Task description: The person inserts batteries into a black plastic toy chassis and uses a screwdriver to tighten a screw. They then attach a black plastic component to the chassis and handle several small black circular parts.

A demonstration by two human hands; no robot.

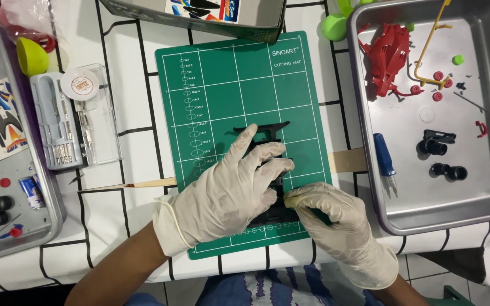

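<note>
Item: black plastic chassis (267, 136), a model-car frame, lying on the green cutting mat (222, 73) at the middle of the desk (126, 113).

Position: long axis running away from the person; far end with its thin crossbar is exposed, near end hidden under both gloved hands.

Left hand (228, 192): laid flat over the chassis middle, fingers spread and pressing down, holding it against the mat rather than wrapped round it.

Right hand (336, 224): at the near right corner, thumb and forefinger pinched at the chassis edge; what, if anything, sits between them cannot be told.

Handling, judged: light, stiff, thin-walled moulded plastic; the slender crossbar and posts look liable to snap under bending. Gloves on smooth plastic may slip. Best taken by the thick side rails near the middle, not by the fine end bar.

Nearby: metal tray (370, 187) at right holding a red body shell (387, 59), black wheels (448, 170) and a blue-handled nipper (383, 156); clear screwdriver case (72, 122) at left.
</note>
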